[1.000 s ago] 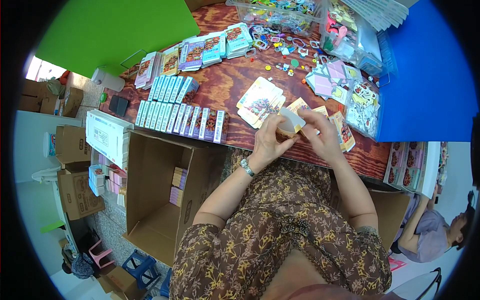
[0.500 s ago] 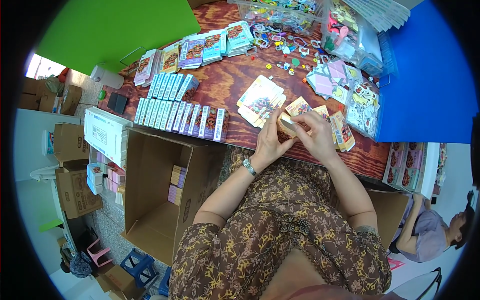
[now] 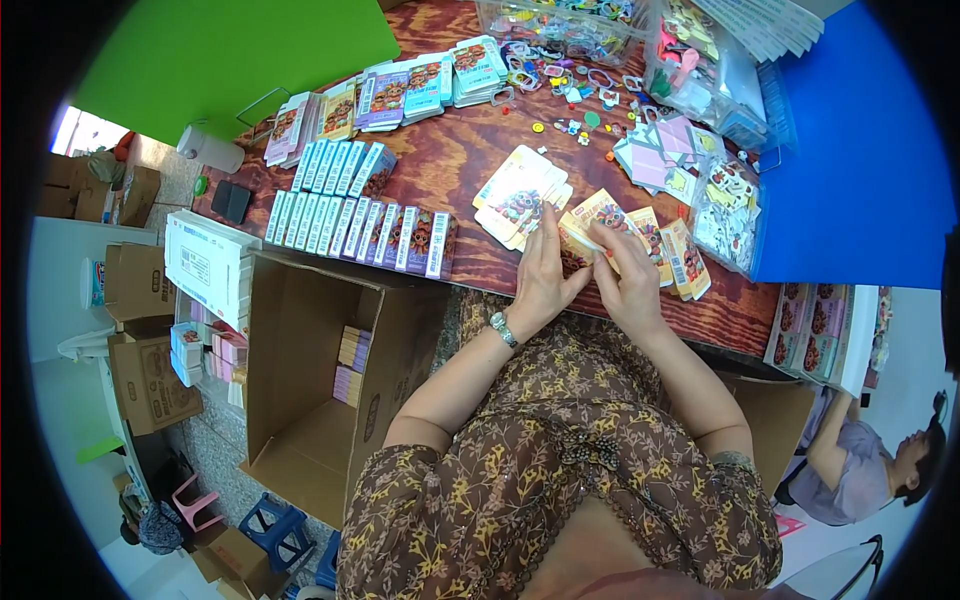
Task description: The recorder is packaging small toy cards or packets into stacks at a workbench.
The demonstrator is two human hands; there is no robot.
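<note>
Reddish-brown grained wooden table [image 3: 450, 180], glossy, crowded. Both hands meet at its near edge: left hand [image 3: 545, 270] and right hand [image 3: 625, 275] pinch a small flat printed yellow card packet [image 3: 598, 215] between fingertips. Fanned glossy cards [image 3: 515, 192] lie just beyond the left hand. Open brown corrugated cardboard box [image 3: 320, 370] stands on the floor, left of the left hand.

both hands [image 3: 590, 275] have lowered the small printed card packet [image 3: 598, 215] from mid-air onto the table edge [image 3: 470, 180].
</note>
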